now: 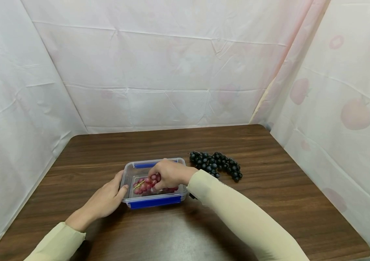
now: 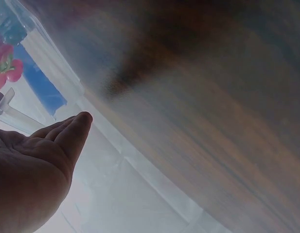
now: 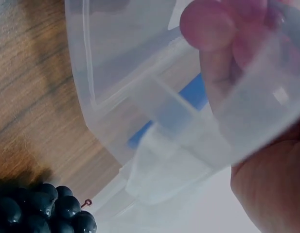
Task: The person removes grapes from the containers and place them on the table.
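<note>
A clear plastic food container with blue clip flaps stands on the table, its top uncovered. Inside lies a bunch of red grapes with a pale green stem. My right hand reaches in over the right side and pinches the bunch between thumb and fingers; in the right wrist view, red grapes show by the fingers behind the clear wall. Against the container's left side rests my left hand, fingers along the outside and thumb at the near corner. The left wrist view shows that hand's fingers straight.
A bunch of black grapes lies on the dark wooden table, just right of the container and close to the right forearm. White printed sheets hang behind the table and along both sides.
</note>
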### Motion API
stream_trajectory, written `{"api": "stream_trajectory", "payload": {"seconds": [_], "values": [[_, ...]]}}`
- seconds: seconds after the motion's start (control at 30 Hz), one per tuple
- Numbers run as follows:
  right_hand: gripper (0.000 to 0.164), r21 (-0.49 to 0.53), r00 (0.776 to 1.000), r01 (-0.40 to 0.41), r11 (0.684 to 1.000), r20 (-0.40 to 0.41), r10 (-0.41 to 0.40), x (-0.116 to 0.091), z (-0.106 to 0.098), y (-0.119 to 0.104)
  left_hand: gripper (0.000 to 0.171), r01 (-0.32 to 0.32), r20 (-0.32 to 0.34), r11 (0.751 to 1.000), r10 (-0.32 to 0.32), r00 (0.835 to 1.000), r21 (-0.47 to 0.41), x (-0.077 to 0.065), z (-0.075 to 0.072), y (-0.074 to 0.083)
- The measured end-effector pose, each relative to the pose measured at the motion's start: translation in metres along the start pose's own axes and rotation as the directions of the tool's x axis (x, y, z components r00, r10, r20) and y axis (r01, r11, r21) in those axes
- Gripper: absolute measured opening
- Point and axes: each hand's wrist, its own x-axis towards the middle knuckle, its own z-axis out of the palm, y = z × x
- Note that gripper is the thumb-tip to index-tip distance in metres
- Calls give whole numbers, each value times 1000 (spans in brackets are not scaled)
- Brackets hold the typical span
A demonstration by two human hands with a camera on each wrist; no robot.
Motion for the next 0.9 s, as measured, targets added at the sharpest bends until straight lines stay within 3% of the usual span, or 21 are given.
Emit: {"api": "stream_trajectory", "payload": {"seconds": [0.23,0.6,0.9], "values": [[33,-2,999,-53,999,-11,53,-6,-7,-2,55,1,-7,1000,0,1000,4,1,0,-1],[28,21,996,-86,996,-39,86,-15,-19,-1,56,4,-6,1000,-4,1000,8,1,0,0],[25,55,996,-65,996,-64,68,-20,-25,1,55,-1,-12,1000,1,1000,9,2,1,0]]}}
